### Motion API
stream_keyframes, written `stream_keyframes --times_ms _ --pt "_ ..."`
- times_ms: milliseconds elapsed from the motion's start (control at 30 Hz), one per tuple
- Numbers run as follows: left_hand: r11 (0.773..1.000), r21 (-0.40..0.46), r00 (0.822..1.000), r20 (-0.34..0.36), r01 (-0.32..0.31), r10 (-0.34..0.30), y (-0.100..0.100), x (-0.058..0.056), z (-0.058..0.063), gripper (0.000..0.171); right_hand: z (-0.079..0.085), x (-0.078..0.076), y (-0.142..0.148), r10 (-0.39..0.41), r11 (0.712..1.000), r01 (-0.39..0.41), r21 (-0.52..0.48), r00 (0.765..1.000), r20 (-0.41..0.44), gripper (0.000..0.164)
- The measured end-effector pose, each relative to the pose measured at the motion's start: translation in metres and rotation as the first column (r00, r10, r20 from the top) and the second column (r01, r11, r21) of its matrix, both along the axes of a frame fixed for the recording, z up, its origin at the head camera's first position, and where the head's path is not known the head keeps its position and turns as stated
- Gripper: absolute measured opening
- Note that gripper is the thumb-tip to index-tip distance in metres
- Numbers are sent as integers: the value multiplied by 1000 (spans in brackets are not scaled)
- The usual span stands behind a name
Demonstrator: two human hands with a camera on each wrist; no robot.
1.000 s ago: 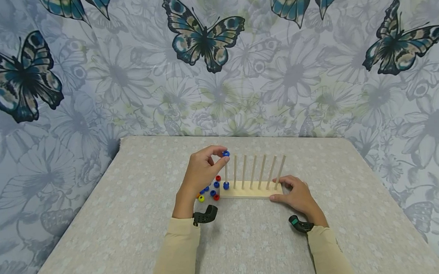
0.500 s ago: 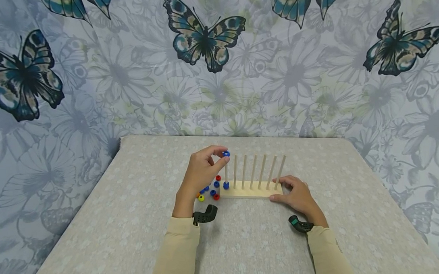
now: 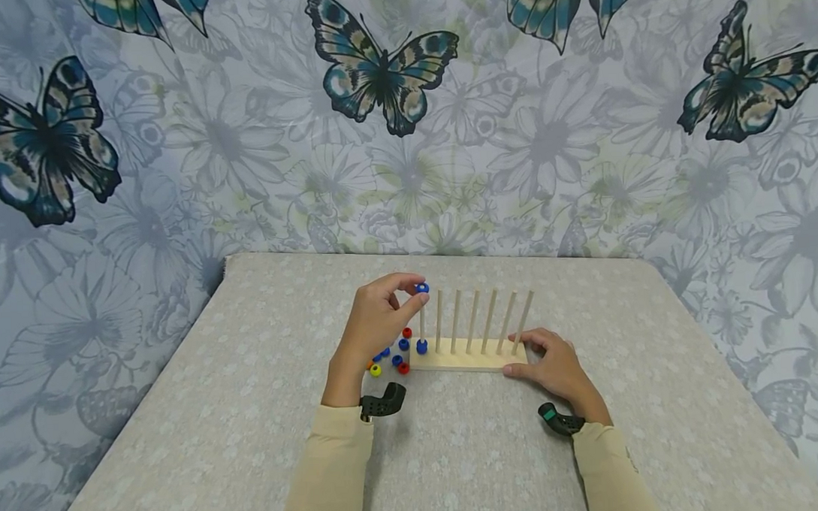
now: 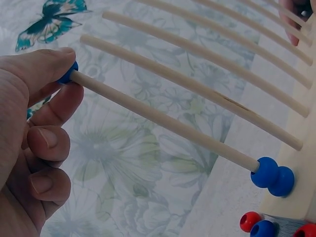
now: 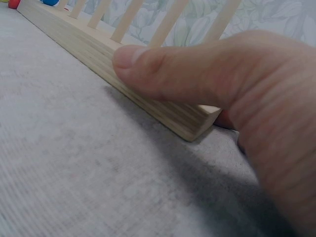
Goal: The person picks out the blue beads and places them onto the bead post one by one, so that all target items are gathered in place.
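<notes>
Between thumb and index finger, my left hand (image 3: 379, 313) pinches a blue bead (image 3: 421, 288) at the top of the leftmost wooden peg; in the left wrist view the peg's tip (image 4: 74, 75) sits in the bead's hole. Two more blue beads (image 4: 274, 178) are stacked at the foot of that same peg. The pegs stand upright in a row on a pale wooden base (image 3: 467, 362). My right hand (image 3: 553, 362) grips the right end of the base, its thumb (image 5: 163, 69) along the front side. The other pegs carry no beads.
Several loose beads lie left of the base, among them a red bead (image 3: 403, 368), a yellow bead (image 3: 375, 370) and a blue bead (image 3: 397, 360). My left forearm partly covers this group. A patterned cloth covers the table (image 3: 470, 449), and a butterfly-print wall (image 3: 256, 140) rises behind it.
Hardly anything differs: both hands stay in place, the left still pinching the blue bead at the peg's top. The whole view shifts very slightly.
</notes>
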State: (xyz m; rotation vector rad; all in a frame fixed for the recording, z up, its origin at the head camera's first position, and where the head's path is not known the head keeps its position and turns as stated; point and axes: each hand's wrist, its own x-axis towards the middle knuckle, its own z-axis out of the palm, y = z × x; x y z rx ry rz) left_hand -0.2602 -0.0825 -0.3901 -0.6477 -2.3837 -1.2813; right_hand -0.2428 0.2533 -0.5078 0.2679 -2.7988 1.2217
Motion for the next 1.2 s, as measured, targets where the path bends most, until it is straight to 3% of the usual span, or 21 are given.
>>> stream_keyframes --times_ms 1200 --pt "1000 16 1000 -4 -16 16 -4 -1 1 24 -3 -2 1 -8 1000 8 20 1000 0 60"
